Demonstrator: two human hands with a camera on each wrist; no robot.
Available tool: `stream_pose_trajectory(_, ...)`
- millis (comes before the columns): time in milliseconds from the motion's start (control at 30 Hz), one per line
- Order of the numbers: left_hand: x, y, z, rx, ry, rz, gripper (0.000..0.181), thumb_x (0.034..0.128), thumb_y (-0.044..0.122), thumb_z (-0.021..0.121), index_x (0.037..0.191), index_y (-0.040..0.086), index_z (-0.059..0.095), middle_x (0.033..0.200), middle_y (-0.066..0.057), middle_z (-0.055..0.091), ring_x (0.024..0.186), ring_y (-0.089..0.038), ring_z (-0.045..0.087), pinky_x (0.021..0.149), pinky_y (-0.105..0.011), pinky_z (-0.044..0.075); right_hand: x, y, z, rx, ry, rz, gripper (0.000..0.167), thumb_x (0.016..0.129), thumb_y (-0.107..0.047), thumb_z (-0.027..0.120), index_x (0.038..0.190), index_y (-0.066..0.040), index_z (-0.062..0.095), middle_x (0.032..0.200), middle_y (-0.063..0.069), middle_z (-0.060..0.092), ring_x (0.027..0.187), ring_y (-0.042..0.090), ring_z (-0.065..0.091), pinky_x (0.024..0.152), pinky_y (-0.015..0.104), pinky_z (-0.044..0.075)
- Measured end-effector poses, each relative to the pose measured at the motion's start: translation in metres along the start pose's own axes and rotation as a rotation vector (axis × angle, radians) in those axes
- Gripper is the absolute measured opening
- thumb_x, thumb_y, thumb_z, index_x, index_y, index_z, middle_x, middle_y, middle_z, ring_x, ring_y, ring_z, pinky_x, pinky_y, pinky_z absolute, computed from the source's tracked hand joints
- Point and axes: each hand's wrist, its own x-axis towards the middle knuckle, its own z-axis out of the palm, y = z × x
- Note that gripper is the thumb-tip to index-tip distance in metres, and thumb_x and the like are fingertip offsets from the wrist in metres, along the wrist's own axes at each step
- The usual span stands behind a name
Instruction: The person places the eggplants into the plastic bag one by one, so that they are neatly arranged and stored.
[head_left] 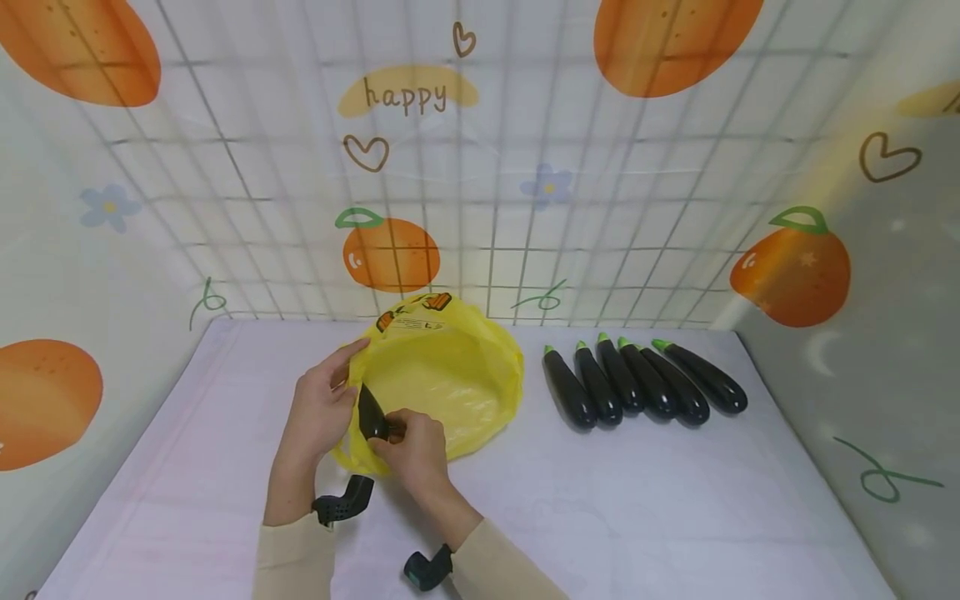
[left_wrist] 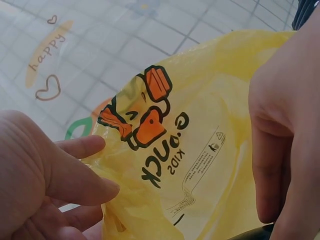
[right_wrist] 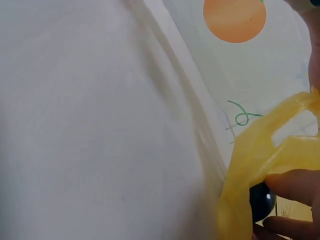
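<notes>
A yellow plastic bag (head_left: 457, 375) with a printed duck design stands with its mouth spread wide. My left hand (head_left: 318, 412) pinches the bag's left rim between thumb and fingers, also seen in the left wrist view at the bag (left_wrist: 215, 165). Inside the left edge of the mouth, my right hand (head_left: 416, 450) grips a dark, glossy eggplant (head_left: 371, 415). In the right wrist view the rounded end of the eggplant (right_wrist: 262, 201) shows between the thumb and fingers, beside the yellow plastic; the rest of it is hidden.
Several dark eggplants (head_left: 652, 382) with green stems lie in a row right of the bag on the white table cover (head_left: 637, 517). Behind stands a white wire grid (head_left: 517, 283) under a sheet printed with oranges.
</notes>
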Motion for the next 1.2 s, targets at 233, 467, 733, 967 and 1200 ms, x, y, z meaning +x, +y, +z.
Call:
stream_pose_trajectory(233, 0.000, 0.000, -0.001, 0.005, -0.003, -0.007, 0.069, 0.0958, -0.019, 0.048, 0.154, 0.016, 0.055, 0.158, -0.016, 0.049, 0.144, -0.036, 0.048, 0.112, -0.050, 0.046, -0.002, 0.002, -0.010, 0.055, 0.012, 0.008, 0.037, 0.084, -0.009, 0.088, 0.115, 0.007, 0.076, 0.104, 0.014, 0.077, 0.091, 0.021, 0.075, 0.080, 0.030, 0.063)
stream_pose_trajectory(467, 0.000, 0.000, -0.001, 0.005, -0.005, -0.009, 0.068, 0.0966, -0.018, 0.049, 0.155, 0.017, 0.054, 0.158, -0.014, 0.049, 0.144, -0.034, 0.049, 0.112, -0.048, 0.047, -0.008, 0.001, -0.031, 0.144, 0.039, -0.003, 0.038, 0.086, -0.009, 0.086, 0.118, 0.007, 0.074, 0.113, 0.019, 0.076, 0.103, 0.030, 0.074, 0.090, 0.039, 0.062)
stream_pose_trajectory(733, 0.001, -0.001, 0.000, 0.017, -0.006, 0.007, 0.068, 0.0972, -0.015, 0.049, 0.156, 0.019, 0.053, 0.158, -0.012, 0.050, 0.144, -0.031, 0.050, 0.112, -0.047, 0.047, -0.008, -0.009, -0.069, 0.202, 0.133, -0.049, 0.034, 0.087, -0.006, 0.085, 0.118, 0.004, 0.074, 0.115, 0.017, 0.075, 0.107, 0.037, 0.073, 0.092, 0.035, 0.061)
stream_pose_trajectory(967, 0.002, -0.001, 0.000, 0.016, -0.006, 0.010, 0.069, 0.0967, -0.015, 0.048, 0.156, 0.019, 0.052, 0.160, -0.010, 0.048, 0.144, -0.031, 0.050, 0.112, -0.046, 0.047, -0.007, -0.019, -0.102, 0.188, 0.237, -0.048, 0.037, 0.086, -0.007, 0.086, 0.121, 0.001, 0.075, 0.117, 0.015, 0.075, 0.107, 0.034, 0.074, 0.094, 0.042, 0.061)
stream_pose_trajectory(1200, 0.001, -0.001, 0.000, 0.012, -0.006, -0.004, 0.068, 0.0970, -0.015, 0.049, 0.156, 0.019, 0.052, 0.159, -0.011, 0.049, 0.143, -0.031, 0.050, 0.110, -0.046, 0.049, -0.002, -0.010, -0.138, 0.189, 0.354, -0.040, 0.039, 0.086, -0.003, 0.085, 0.123, 0.001, 0.074, 0.119, 0.018, 0.075, 0.110, 0.034, 0.073, 0.096, 0.042, 0.060)
